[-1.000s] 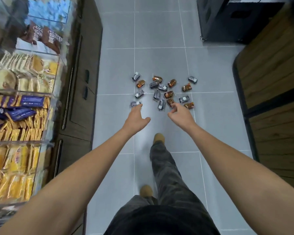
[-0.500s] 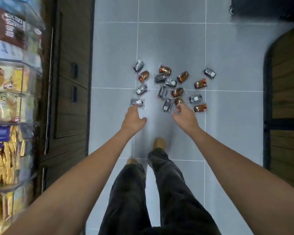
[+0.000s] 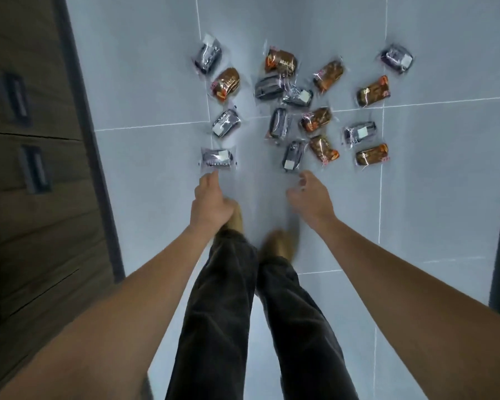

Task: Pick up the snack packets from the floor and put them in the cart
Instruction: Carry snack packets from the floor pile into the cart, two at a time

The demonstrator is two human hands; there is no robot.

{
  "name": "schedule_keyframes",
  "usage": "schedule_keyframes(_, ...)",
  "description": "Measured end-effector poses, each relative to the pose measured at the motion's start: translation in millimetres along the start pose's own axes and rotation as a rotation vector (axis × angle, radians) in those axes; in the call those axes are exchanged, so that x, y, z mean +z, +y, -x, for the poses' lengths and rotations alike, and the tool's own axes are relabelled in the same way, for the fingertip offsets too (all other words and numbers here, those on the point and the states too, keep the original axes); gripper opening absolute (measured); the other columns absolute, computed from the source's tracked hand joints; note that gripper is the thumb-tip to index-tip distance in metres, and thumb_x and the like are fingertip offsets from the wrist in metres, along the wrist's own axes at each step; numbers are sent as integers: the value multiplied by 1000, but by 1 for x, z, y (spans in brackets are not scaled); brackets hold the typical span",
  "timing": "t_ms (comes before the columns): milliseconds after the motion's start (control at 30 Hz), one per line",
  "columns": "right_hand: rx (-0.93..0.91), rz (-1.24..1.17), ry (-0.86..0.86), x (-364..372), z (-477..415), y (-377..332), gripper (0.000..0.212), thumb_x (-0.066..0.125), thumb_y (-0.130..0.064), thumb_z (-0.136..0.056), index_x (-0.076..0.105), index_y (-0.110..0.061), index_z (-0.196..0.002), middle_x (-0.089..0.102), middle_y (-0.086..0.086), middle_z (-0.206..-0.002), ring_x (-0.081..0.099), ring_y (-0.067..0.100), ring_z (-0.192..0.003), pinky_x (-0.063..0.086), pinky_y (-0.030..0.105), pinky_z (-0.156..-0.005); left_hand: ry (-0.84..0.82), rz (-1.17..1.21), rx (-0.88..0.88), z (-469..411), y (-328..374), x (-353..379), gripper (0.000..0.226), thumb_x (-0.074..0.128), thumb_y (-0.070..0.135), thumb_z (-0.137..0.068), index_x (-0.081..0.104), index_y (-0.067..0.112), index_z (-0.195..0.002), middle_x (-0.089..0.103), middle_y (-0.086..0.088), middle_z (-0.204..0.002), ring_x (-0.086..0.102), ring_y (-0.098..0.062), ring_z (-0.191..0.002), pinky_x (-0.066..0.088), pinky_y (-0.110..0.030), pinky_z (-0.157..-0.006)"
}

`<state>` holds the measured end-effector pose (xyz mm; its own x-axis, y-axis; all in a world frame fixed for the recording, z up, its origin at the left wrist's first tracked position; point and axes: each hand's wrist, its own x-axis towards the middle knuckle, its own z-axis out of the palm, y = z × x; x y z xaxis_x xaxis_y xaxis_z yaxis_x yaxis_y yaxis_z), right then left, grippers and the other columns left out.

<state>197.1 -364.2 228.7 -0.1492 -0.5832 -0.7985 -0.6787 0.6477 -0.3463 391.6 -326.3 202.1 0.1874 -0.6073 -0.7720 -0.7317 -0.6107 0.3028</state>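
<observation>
A scatter of small snack packets (image 3: 277, 122) in clear plastic wrap, some with dark purple-grey filling and some with orange-brown, lay flat on the pale grey tiled floor (image 3: 145, 82). Most lay apart from one another, while a few near the middle touched or overlapped.

The person's left hand (image 3: 211, 203) was stretched forward with its fingers extended and relaxed, gripping nothing. Its fingertips (image 3: 210, 178) were just short of a dark packet with a white label (image 3: 218, 158), which lay by itself at the near left edge of the scatter. Whether they brushed the wrapper's edge could not be told.

The right hand (image 3: 309, 197) was held out with its fingers loosely curled and spread, and nothing was in it. It was near a second dark packet (image 3: 293, 154) and the orange-brown packet (image 3: 324, 148) just beside that one, touching neither.

Both bare forearms ran in from the lower corners of the view. Between them were the person's dark corduroy trousers (image 3: 220, 313) and tan shoes (image 3: 277, 243), planted on the tiles just short of the packets. A dark wooden cabinet (image 3: 26, 197) with recessed black handles stood along the left side, and a dark edge ran down the far right.
</observation>
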Motion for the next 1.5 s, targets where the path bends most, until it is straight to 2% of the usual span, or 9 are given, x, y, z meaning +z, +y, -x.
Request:
schedule_keyframes(133,21,49,21,46,-85,19,56,56,-24,-86,40,-11,-138,53,9,-130,53,29,-116,45,45,-98,2,-145,11,-87,-29,38,69,58,17,-85,25,11,-145,27,-11,-149,32,-33,-132,37,-44,-101)
schedule_keyframes(267,77,38,129,88,-162,42,49,56,-28,-82,45,-10,-126,56,11,-122,55,32,-111,48,46,-92,48,-251,19,-162,-51,84,81,62,21,-84,14,14,-149,15,-9,-156,15,-31,-143,29,-55,-108)
schedule_keyframes(433,149,80,319,123,-229,72,70,60,-30,-84,28,-7,-141,40,13,-137,41,34,-123,42,44,-90,121,-454,105,-223,-75,117,95,67,26,-83,3,18,-152,4,-8,-159,2,-33,-146,19,-62,-108)
schedule_keyframes(633,196,17,408,137,-272,100,92,68,-40,-78,17,-6,-147,33,13,-144,37,33,-127,41,46,-95,244,-664,259,-257,-93,134,84,67,16,-79,20,15,-148,27,-13,-150,19,-35,-142,20,-59,-107)
schedule_keyframes(800,183,-25,427,137,-287,105,82,68,-34,-79,24,-3,-141,39,13,-137,39,32,-125,40,43,-96,389,-725,315,-274,-99,139,76,76,8,-66,36,16,-131,49,-13,-124,46,-34,-119,38,-51,-91)
schedule_keyframes(900,175,-39,431,133,-287,104,66,65,-28,-80,34,-2,-132,45,14,-131,43,32,-122,40,42,-94,343,-706,288,-274,-95,133,71,75,7,-69,39,18,-129,48,-10,-123,43,-32,-114,37,-47,-87)
schedule_keyframes(1000,175,-24,407,125,-273,101,63,66,-29,-80,36,-2,-129,47,14,-129,45,32,-121,41,42,-93,293,-680,232,-262,-86,128,68,77,11,-71,41,18,-128,47,-9,-122,43,-31,-113,38,-44,-84)
schedule_keyframes(1100,165,-27,384,113,-244,96,62,67,-29,-79,38,-4,-127,49,13,-126,47,32,-118,44,43,-92,233,-527,155,-232,-67,118,64,74,17,-76,41,16,-131,45,-11,-126,40,-33,-118,40,-47,-85)
schedule_keyframes(1500,140,-151,388,-8,-43,57,61,71,-30,-76,42,-5,-123,52,14,-119,50,34,-112,45,48,-91,117,-345,206,-29,51,30,61,69,26,-79,39,16,-131,43,-10,-125,38,-33,-118,47,-50,-84)
